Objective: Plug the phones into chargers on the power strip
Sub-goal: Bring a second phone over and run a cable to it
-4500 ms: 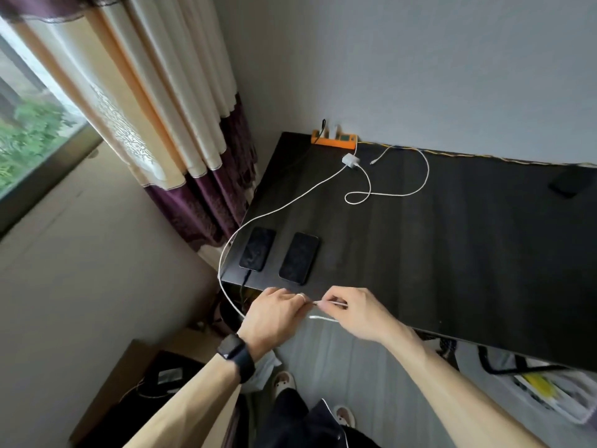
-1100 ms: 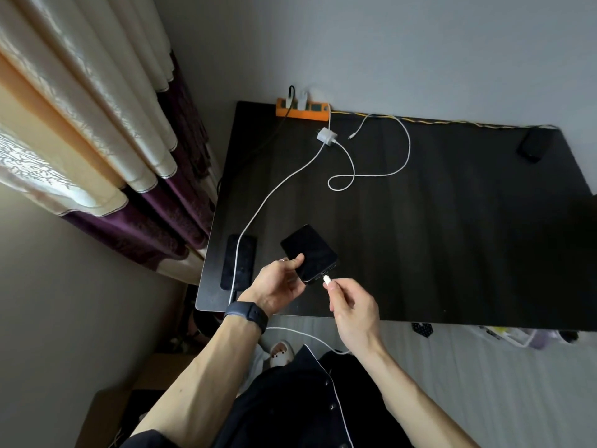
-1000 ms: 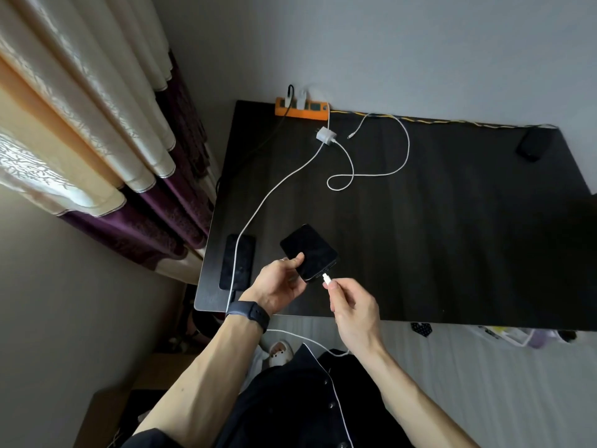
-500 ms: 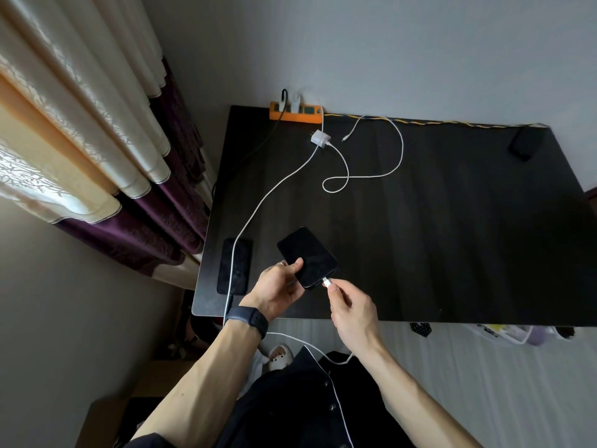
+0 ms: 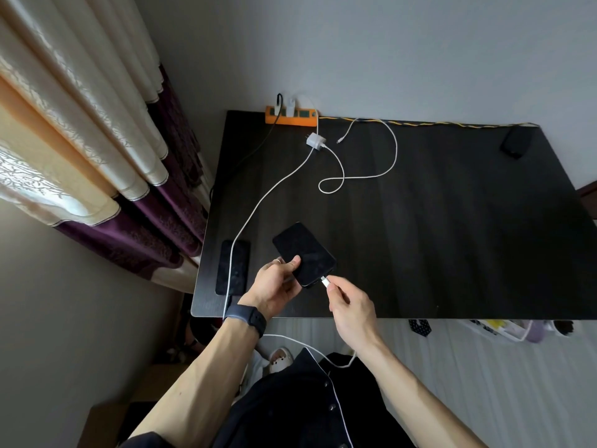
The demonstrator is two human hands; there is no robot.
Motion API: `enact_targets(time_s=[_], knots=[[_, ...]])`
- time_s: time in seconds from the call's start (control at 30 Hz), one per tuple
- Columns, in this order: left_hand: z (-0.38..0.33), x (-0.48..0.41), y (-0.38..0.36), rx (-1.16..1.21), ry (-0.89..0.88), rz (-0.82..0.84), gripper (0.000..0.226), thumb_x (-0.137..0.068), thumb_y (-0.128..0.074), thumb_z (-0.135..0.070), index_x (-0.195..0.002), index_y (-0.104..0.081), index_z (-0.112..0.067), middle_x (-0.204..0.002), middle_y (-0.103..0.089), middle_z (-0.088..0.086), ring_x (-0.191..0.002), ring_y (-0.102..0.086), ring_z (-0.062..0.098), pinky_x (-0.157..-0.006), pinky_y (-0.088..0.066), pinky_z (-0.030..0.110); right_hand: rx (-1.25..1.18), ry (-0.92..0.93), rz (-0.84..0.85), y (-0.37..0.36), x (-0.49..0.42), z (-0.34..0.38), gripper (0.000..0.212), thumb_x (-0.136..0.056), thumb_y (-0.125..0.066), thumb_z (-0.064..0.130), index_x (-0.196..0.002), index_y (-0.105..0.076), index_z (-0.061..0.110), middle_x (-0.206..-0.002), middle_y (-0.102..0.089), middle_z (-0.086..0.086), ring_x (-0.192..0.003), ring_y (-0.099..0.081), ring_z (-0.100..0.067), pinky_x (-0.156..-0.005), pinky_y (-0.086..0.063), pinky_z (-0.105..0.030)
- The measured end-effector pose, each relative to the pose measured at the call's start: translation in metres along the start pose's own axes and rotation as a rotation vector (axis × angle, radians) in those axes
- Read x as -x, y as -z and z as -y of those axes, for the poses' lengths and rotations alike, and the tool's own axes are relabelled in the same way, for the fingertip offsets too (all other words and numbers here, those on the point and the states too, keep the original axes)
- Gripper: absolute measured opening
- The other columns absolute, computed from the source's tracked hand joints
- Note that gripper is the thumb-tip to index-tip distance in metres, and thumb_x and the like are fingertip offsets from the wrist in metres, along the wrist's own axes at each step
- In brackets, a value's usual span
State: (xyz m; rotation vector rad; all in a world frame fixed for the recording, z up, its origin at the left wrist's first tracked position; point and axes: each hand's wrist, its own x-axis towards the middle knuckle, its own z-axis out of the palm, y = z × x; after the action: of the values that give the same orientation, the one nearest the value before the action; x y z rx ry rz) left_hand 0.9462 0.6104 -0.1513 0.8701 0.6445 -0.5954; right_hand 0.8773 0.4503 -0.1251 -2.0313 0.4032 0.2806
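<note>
While the left hand [image 5: 274, 286] grips a dark phone [image 5: 303, 253] by its left edge, thumb laid on the glass, the phone is held tilted just above the near-left part of the desk [image 5: 452, 237]. The right hand [image 5: 350, 310] pinches the white connector [image 5: 324, 281] between thumb and fingertips, with its tip right at the phone's near end; I cannot tell whether it is seated in the port.

A second phone [image 5: 233, 266] lies flat and screen-up near the desk's near-left corner, just left of the hands. The long white cable [image 5: 268, 192] runs from the far edge diagonally across the desk and over this second phone. It drops off the near edge, then loops under the arms and up to the right hand.

At the far-left edge, against the wall, sits the orange power strip [image 5: 290, 115], with a white charger [image 5: 290, 109] and a black cord [image 5: 258, 147] plugged into it. Just in front of it a loose white charger brick [image 5: 316, 141] lies on the desk, prongs out. Its own cable [image 5: 371, 176] curls in a loop to the right, and the free end rests near the strip.

A small dark object [image 5: 516, 145] sits at the far-right corner. A dark watch [image 5: 247, 318] circles the left wrist.
</note>
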Motion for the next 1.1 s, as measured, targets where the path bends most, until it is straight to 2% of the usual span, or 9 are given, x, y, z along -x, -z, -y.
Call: enact_targets(time_s=[0.27, 0.33, 0.4, 0.57, 0.63, 0.77, 0.87, 0.97, 1.1], knots=[[0.002, 0.01, -0.009, 0.024, -0.092, 0.052, 0.019, -0.094, -0.062, -0.004, -0.111, -0.065, -0.012, -0.104, -0.076, 0.008, -0.089, -0.075, 0.021, -0.064, -0.059, 0.031, 0.038, -0.06, 0.001, 0.006, 0.004, 0.005, 0.02, -0.101, -0.049, 0.03, -0.104, -0.069, 0.028, -0.07, -0.063, 0.01, -0.07, -0.06, -0.01, -0.061, -0.045, -0.02], [0.003, 0.013, -0.011, 0.027, -0.133, 0.066, 0.019, -0.095, -0.062, -0.004, -0.11, -0.066, -0.013, -0.107, -0.076, 0.008, -0.09, -0.075, 0.021, -0.063, -0.059, 0.03, 0.022, -0.062, -0.025, 0.004, 0.007, 0.007, 0.016, -0.1, -0.05, 0.03, -0.098, -0.066, 0.027, -0.067, -0.067, 0.007, -0.065, -0.059, -0.005, -0.062, -0.045, -0.023], [0.002, 0.014, -0.013, 0.021, -0.169, 0.059, 0.019, -0.094, -0.062, -0.004, -0.11, -0.067, -0.014, -0.109, -0.075, 0.008, -0.091, -0.074, 0.021, -0.064, -0.058, 0.03, -0.086, -0.075, -0.029, 0.001, 0.007, 0.01, 0.011, -0.1, -0.053, 0.03, -0.108, -0.06, 0.031, -0.069, -0.071, 0.012, -0.055, -0.057, -0.001, -0.064, -0.047, -0.024], [0.003, 0.015, -0.009, -0.095, -0.205, 0.041, 0.02, -0.095, -0.063, -0.008, -0.111, -0.066, -0.019, -0.102, -0.077, 0.002, -0.089, -0.075, 0.02, -0.065, -0.058, 0.027, -0.199, -0.059, 0.051, 0.003, 0.005, 0.005, 0.039, -0.1, -0.058, 0.029, -0.131, -0.039, 0.042, -0.074, -0.076, 0.006, -0.05, -0.057, -0.003, -0.06, -0.049, -0.015], [0.006, 0.013, -0.003, -0.191, -0.218, 0.044, 0.023, -0.095, -0.064, -0.011, -0.116, -0.065, -0.02, -0.106, -0.077, 0.002, -0.094, -0.074, 0.021, -0.071, -0.059, 0.031, -0.178, -0.081, 0.083, -0.003, 0.003, -0.007, 0.045, -0.1, -0.058, 0.029, -0.139, -0.038, 0.036, -0.074, -0.077, 0.005, -0.053, -0.061, -0.003, -0.059, -0.05, -0.013], [0.018, -0.008, 0.012, -0.462, -0.173, -0.018, 0.03, -0.091, -0.066, -0.003, -0.118, -0.064, -0.016, -0.098, -0.077, 0.003, -0.09, -0.074, 0.02, -0.071, -0.06, 0.033, -0.031, -0.294, 0.342, -0.021, -0.012, -0.035, 0.076, -0.095, -0.062, 0.04, -0.155, -0.022, 0.015, -0.094, -0.079, 0.008, -0.086, -0.069, -0.002, -0.076, -0.047, -0.017], [0.02, -0.033, 0.029, -0.817, -0.161, -0.215, 0.045, -0.087, -0.069, -0.009, -0.13, -0.056, -0.01, -0.115, -0.07, 0.009, -0.109, -0.066, 0.027, -0.097, -0.053, 0.039, 0.372, -0.295, 0.513, -0.021, -0.035, -0.059, 0.064, -0.087, -0.064, 0.051, -0.143, -0.047, 0.026, -0.124, -0.069, 0.004, -0.117, -0.062, -0.015, -0.1, -0.048, -0.031], [0.016, -0.051, 0.051, -0.925, -0.084, -0.316, 0.053, -0.087, -0.068, -0.015, -0.138, -0.05, -0.015, -0.121, -0.067, 0.012, -0.113, -0.063, 0.03, -0.101, -0.05, 0.041, 0.672, -0.265, 0.47, -0.013, -0.052, -0.08, 0.069, -0.092, -0.055, 0.049, -0.153, -0.034, 0.023, -0.156, -0.041, -0.005, -0.14, -0.042, -0.028, -0.113, -0.037, -0.035], [0.009, -0.069, 0.073, -0.967, -0.031, -0.385, 0.051, -0.091, -0.063, -0.014, -0.141, -0.048, -0.016, -0.124, -0.066, 0.017, -0.114, -0.062, 0.034, -0.1, -0.05, 0.044, 0.841, -0.211, 0.438, 0.005, -0.072, -0.099, 0.075, -0.096, -0.048, 0.048, -0.159, -0.009, 0.033, -0.169, 0.002, 0.002, -0.153, -0.008, -0.031, -0.121, -0.022, -0.047]])
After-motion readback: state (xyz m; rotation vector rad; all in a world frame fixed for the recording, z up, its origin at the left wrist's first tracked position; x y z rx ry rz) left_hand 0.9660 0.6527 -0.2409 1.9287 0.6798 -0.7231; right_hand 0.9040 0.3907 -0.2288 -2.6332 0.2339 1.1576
